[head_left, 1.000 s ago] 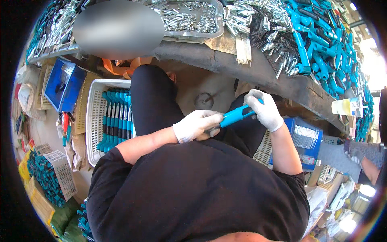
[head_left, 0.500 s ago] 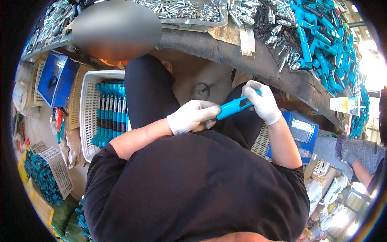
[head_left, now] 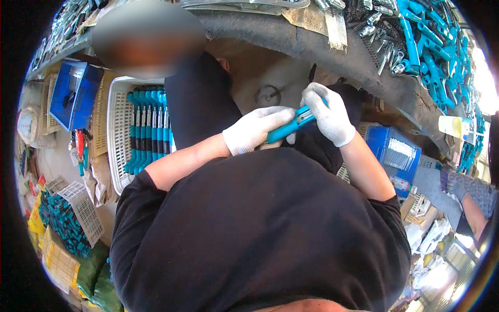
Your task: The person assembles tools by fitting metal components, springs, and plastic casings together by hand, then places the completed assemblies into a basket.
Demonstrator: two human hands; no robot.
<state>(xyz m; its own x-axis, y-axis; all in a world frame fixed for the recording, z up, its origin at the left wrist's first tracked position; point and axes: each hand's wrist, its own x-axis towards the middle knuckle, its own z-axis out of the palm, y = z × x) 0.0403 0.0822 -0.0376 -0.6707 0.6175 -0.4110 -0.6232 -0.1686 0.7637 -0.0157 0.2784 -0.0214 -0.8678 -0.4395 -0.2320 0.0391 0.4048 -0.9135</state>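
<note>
Both my hands wear white gloves and meet over my lap around a teal tubular tool body (head_left: 287, 129). My left hand (head_left: 258, 128) grips its lower left end, thumb along the top. My right hand (head_left: 327, 114) is closed around the upper right end, its fingers covering that tip. A silvery metal part (head_left: 304, 117) shows in the slot along the body, between the hands. To my left, a white plastic basket (head_left: 115, 140) holds a row of finished-looking teal tools (head_left: 150, 125) with metal shafts and dark middles.
A dark-covered bench (head_left: 291, 36) runs across the front, with metal parts, springs and teal bodies (head_left: 436, 57) heaped at right. Blue bins stand left (head_left: 88, 104) and right (head_left: 390, 148). A plastic cup (head_left: 451, 125) sits at the bench edge. A co-worker's gloved hand (head_left: 457, 188) shows far right.
My hands have come closer together on the teal body. It has turned, so the slot with the metal part now faces up. The whole view has shifted a little.
</note>
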